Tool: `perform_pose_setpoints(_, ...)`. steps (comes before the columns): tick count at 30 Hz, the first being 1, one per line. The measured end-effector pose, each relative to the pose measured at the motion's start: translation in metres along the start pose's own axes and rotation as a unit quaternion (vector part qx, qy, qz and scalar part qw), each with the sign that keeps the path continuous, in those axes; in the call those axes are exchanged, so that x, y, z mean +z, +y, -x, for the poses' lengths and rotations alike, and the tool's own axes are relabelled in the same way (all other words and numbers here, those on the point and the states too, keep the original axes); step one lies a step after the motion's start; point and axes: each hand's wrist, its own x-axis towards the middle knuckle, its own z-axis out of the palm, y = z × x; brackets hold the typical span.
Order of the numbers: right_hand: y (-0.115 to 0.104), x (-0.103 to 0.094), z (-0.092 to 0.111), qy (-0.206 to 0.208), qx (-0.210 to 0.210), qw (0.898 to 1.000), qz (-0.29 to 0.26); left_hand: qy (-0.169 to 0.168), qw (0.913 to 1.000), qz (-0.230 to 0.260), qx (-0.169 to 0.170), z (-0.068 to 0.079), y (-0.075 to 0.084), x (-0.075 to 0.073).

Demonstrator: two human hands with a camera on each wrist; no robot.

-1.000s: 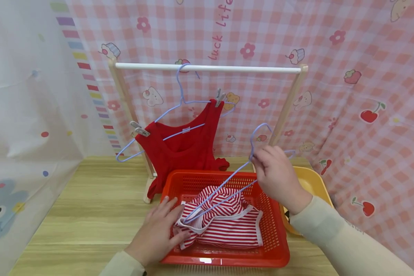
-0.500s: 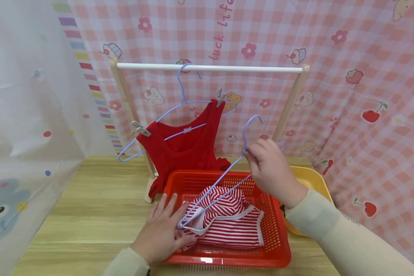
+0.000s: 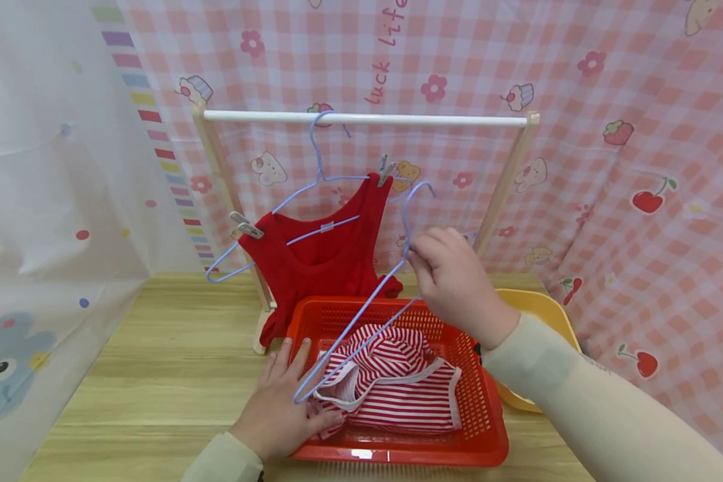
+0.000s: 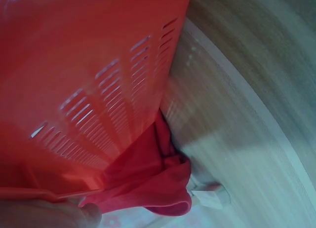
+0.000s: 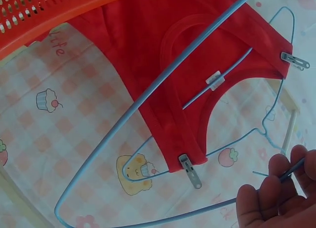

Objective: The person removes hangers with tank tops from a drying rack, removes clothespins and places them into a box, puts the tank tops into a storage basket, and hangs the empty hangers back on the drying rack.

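A blue wire hanger [image 3: 363, 310] slants over the basket, its hook upward and its lower left end by my left hand. My right hand [image 3: 458, 284] pinches it just below the hook. My left hand [image 3: 280, 408] rests on the left rim of the red plastic basket [image 3: 491, 428], fingers spread and fairly straight, thumb against a red-and-white striped garment [image 3: 406, 405] inside. The garment lies bunched, its white-edged opening toward the left. Behind hangs a red garment [image 3: 313, 268] on another blue hanger, held by metal clips [image 5: 190, 171] at both straps.
A wooden rack with a white bar [image 3: 434, 120] stands behind the basket and carries the red garment's hanger. At the right, partly behind my right forearm, is a yellow tray [image 3: 548, 311]. The wood-grain table [image 3: 138, 375] extends to the left. Patterned cloth [image 3: 578, 167] surrounds it.
My right hand has moved left and upward with the hanger. The hanger's lower end has slid left, from the garment's opening to over my left hand's edge. The left hand has barely shifted.
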Motion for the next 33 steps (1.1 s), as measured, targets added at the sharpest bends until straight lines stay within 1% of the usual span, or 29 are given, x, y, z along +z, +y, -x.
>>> perform_pose_setpoints(5, 0.003, 0.004, -0.008, 0.01, -0.003, 1.0, -0.008, 0.011, 0.9996, -0.018, 0.017, 0.0, 0.001, 0.0)
perform_pose_setpoints(9, 0.01, 0.006, -0.016, 0.028, -0.003, 1.0, -0.009, 0.015, 0.9997, -0.014, 0.016, 0.0, 0.003, -0.001)
perform_pose_setpoints(13, 0.019, 0.006, -0.028, 0.041, 0.009, 0.999, -0.013, 0.018, 0.9997, -0.011, 0.014, 0.0, 0.003, -0.001)
perform_pose_setpoints(20, 0.034, -0.003, -0.049, 0.045, 0.032, 0.998, -0.01, -0.008, 0.9999, -0.013, -0.004, -0.002, 0.005, -0.002)
perform_pose_setpoints(25, 0.043, -0.011, -0.062, 0.045, 0.062, 0.997, -0.002, -0.01, 0.9999, -0.011, -0.006, -0.002, 0.005, -0.002)
perform_pose_setpoints(33, 0.053, -0.021, -0.079, 0.053, 0.088, 0.995, 0.0, -0.01, 0.9998, -0.015, -0.013, -0.002, 0.005, -0.001)
